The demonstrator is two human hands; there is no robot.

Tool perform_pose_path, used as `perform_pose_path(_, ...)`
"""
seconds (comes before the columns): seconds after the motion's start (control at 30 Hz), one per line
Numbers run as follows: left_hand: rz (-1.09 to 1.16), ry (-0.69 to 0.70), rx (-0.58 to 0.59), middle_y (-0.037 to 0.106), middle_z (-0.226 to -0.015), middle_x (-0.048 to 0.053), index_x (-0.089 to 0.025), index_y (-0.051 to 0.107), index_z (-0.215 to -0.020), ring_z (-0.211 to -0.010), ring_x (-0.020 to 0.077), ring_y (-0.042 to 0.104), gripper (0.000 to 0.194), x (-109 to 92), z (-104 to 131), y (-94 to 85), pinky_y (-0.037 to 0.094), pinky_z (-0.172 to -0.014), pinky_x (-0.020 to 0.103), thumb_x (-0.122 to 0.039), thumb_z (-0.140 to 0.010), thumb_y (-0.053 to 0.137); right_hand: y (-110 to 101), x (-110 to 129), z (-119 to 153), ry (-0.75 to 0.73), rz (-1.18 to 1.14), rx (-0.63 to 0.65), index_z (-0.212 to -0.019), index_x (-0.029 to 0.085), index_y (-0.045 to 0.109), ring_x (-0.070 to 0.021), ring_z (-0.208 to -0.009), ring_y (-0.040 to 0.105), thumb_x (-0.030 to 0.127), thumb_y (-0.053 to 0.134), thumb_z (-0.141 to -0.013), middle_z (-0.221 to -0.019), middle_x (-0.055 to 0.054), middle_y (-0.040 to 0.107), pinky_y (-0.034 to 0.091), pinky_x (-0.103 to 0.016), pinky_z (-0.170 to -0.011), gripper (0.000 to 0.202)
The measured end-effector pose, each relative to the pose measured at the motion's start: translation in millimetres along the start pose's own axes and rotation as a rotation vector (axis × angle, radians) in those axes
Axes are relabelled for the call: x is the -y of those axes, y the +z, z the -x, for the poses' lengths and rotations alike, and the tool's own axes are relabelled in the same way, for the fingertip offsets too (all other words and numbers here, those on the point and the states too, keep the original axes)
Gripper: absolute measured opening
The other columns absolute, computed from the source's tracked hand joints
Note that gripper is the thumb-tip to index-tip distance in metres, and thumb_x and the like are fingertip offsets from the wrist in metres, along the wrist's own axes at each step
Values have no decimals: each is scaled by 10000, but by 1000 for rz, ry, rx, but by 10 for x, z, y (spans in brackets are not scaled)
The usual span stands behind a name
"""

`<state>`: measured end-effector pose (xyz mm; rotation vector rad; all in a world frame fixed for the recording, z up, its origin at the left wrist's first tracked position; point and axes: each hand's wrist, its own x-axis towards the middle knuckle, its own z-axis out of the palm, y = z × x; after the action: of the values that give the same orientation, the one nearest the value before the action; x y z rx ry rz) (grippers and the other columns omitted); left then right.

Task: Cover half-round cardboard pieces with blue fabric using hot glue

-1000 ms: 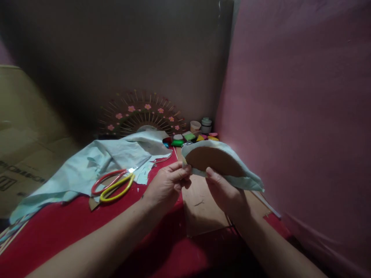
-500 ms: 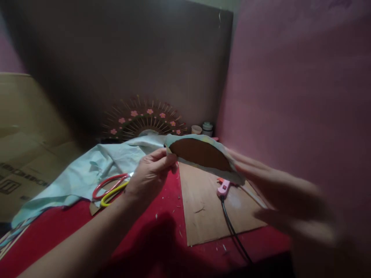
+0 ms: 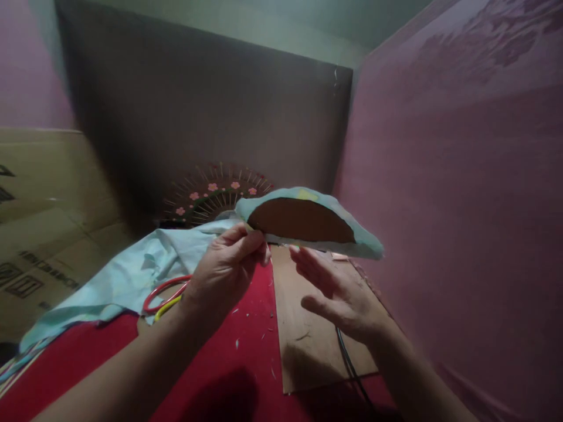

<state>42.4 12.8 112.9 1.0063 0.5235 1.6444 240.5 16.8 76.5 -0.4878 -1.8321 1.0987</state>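
A half-round brown piece [image 3: 303, 220] with a pale blue-green cloth border [image 3: 367, 245] is held up in the middle of the view. My left hand [image 3: 231, 258] pinches its left corner between thumb and fingers. Just below the lower edge is my right hand [image 3: 338, 293], its fingers stretched out and the thumb apart. The fingertips are close to the cloth; whether they touch it I cannot tell.
Light blue cloth [image 3: 127, 266] lies at the left, with red and yellow scissor handles [image 3: 165, 296] beside it. A brown board [image 3: 303, 346] and black cable [image 3: 352, 363] rest on the red surface [image 3: 237, 351]. Behind stands a flowered fan-shaped item [image 3: 213, 196].
My right hand has moved left from the piece's right end to below its lower edge. The piece's right end has risen slightly. The camera view has tilted up.
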Motion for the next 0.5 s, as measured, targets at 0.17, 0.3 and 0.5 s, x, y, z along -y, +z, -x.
perform_pose_path(0.17,44,-161,21,535,-585,-37,-143,674,-704,-538,62,457,189,188,71,-10,412,-504,176,-217,-635,834,261,-102,-185,-90,-127,-117,-1180,387,636,-199,-1232,542,310,584,-887,-1262,46,630,308,-477,-1142,307)
perform_pose_path(0.3,48,-219,1,527,-609,-34,-131,682,-756,-541,60,440,206,285,78,-10,393,-484,171,-222,-645,830,304,-93,-228,-160,-37,-381,-1022,320,703,-217,-1135,603,306,611,-856,-1116,27,698,419,-445,-1068,190)
perform_pose_path(0.5,23,-294,-29,515,-574,-37,-120,675,-715,-516,59,428,267,414,109,7,375,-474,177,-264,-591,862,208,-119,-127,-136,82,-462,-1043,297,652,-229,-1095,614,313,633,-815,-1128,3,685,434,-422,-1042,230)
